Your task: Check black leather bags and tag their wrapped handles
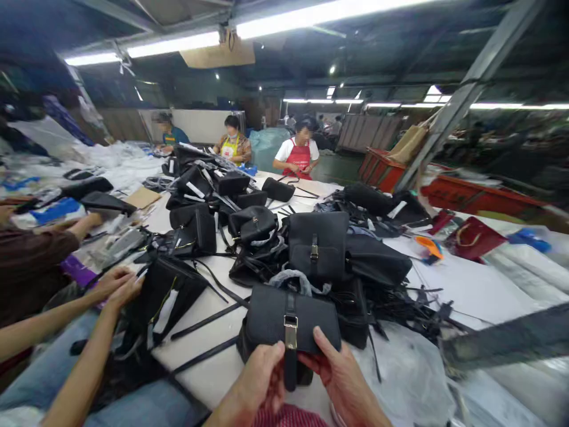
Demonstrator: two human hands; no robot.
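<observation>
Holding black bag (268, 317) — both hands (261, 375)

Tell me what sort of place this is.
Probably a bag factory or packing workshop: many similar black bags crowd a white worktable, a person in a red apron works across it, and long strip lights hang overhead.

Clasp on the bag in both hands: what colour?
Gold-toned clasp, seen in the head view.

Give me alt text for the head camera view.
A person's left hand and right hand hold a black bag with a metal clasp at a white table heaped with more black bags. Opposite, a co-worker wears a red apron.
</observation>
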